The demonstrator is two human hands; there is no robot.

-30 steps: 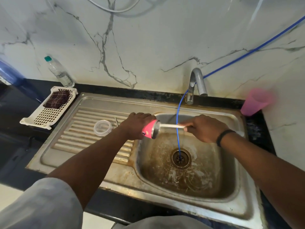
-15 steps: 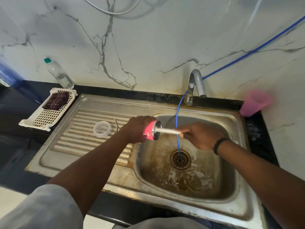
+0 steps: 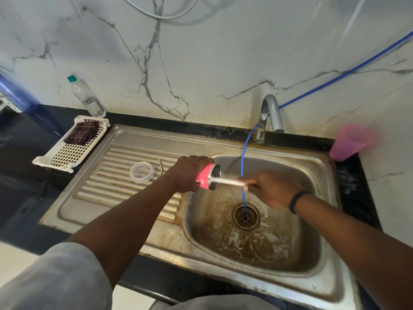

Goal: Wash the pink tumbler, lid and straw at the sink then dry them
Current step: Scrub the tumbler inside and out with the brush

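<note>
Our left hand gripping the pink tumbler sideways over the sink, our right hand pinching a white brush handle pushed inside.

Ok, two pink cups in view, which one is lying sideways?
The pink tumbler in the left hand, mouth pointing right over the basin. The other pink cup stands upright on the counter at the right.

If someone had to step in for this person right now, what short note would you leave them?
Left hand grips the pink tumbler, held on its side over the sink.
Right hand holds a white brush handle, its end inside the tumbler.
The clear lid and the metal straw lie on the drainboard.
Done: nothing that shows. Left: finish the tumbler, wash lid and straw, dry all three.
</note>
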